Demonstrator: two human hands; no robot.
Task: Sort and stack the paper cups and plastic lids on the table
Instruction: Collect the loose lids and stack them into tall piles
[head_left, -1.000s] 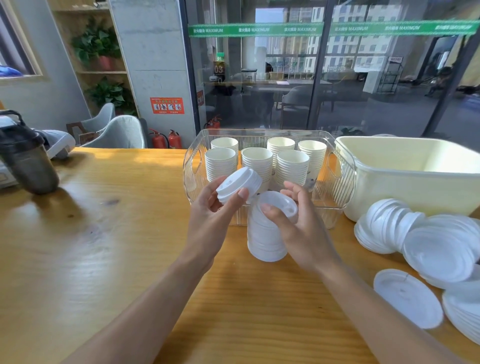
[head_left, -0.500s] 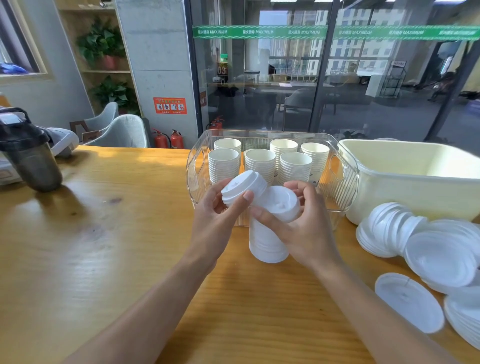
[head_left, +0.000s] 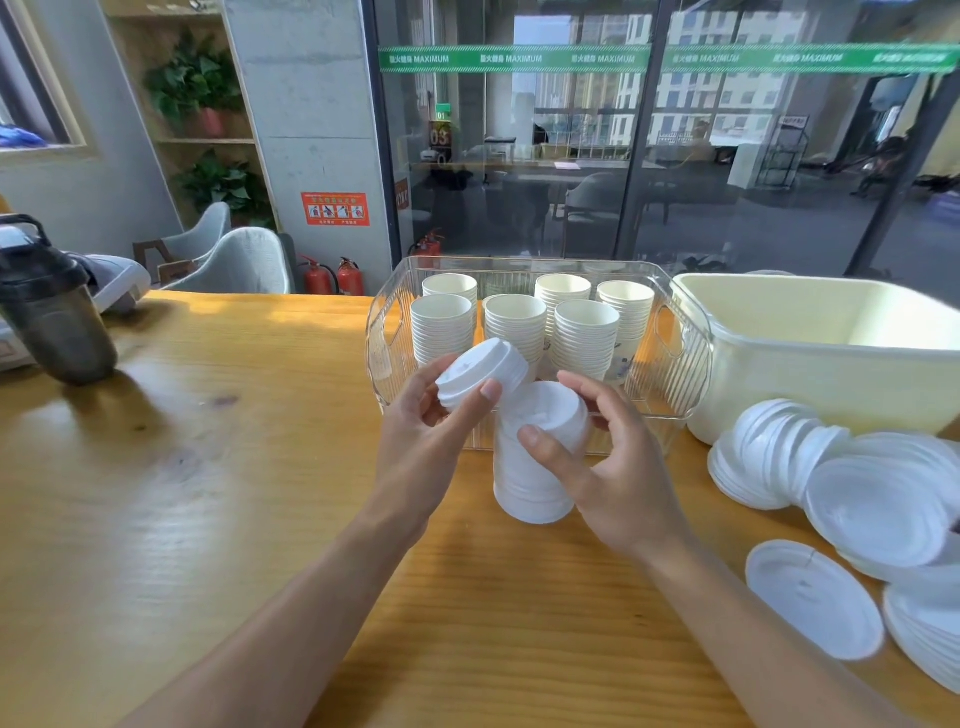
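My left hand (head_left: 426, 447) pinches a small stack of white plastic lids (head_left: 480, 371), tilted, just above the table. My right hand (head_left: 608, 467) holds the top of a taller stack of white lids (head_left: 535, 467) that stands on the wooden table (head_left: 208, 467); thumb and fingers curl round its upper end. The two lid stacks almost touch. Behind them a clear plastic bin (head_left: 680, 364) holds several stacks of paper cups (head_left: 587, 332). Loose and leaning white lids (head_left: 878, 509) lie at the right, one flat lid (head_left: 813, 597) nearest me.
A cream plastic tub (head_left: 831, 353) stands at the back right behind the loose lids. A dark shaker bottle (head_left: 52, 312) stands at the far left. Chairs and a glass wall lie beyond the table's far edge.
Both hands stayed over the standing stack. My left hand's lids tilted and lifted slightly. My right hand shifted its grip on the top of the tall stack.
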